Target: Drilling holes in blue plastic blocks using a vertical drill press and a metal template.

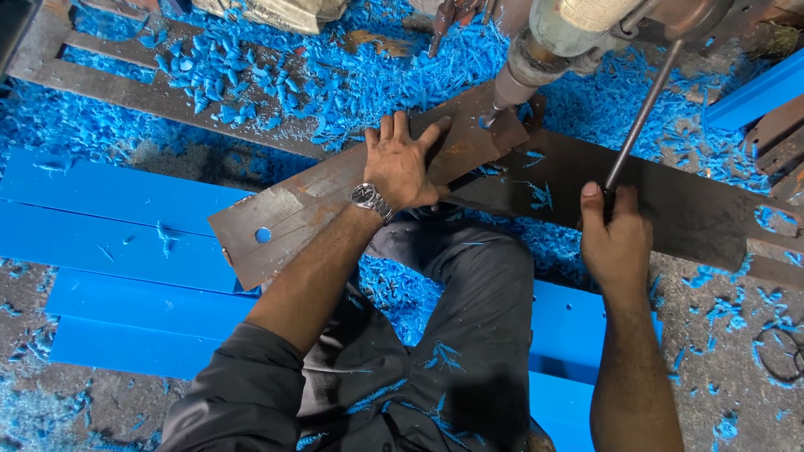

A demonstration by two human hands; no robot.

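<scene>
The left hand is laid palm down on a rusty flat metal bar, with the forearm stretched out from a dark grey sleeve and a metal wristwatch worn at the wrist. Its fingers are extended and held close together, while the thumb is spread out to the side towards the drill bit; the bar is pressed flat rather than gripped. The right hand is raised from below with a bare forearm, and its fingers are wrapped around the lower end of a thin steel lever, the thumb laid straight along the rod. The lever is slanted from the hand up and to the right, towards the body of a drilling machine at the top of the view. The bar is lying with its long axis on a diagonal, from lower left to upper right; a round hole is seen near its lower left end, and its upper right end is placed under the drill tip. The bar is rested across a darker metal plate. Blue shavings are scattered over the floor, and blue painted strips are laid beneath the bar, beside the person's knee.
</scene>
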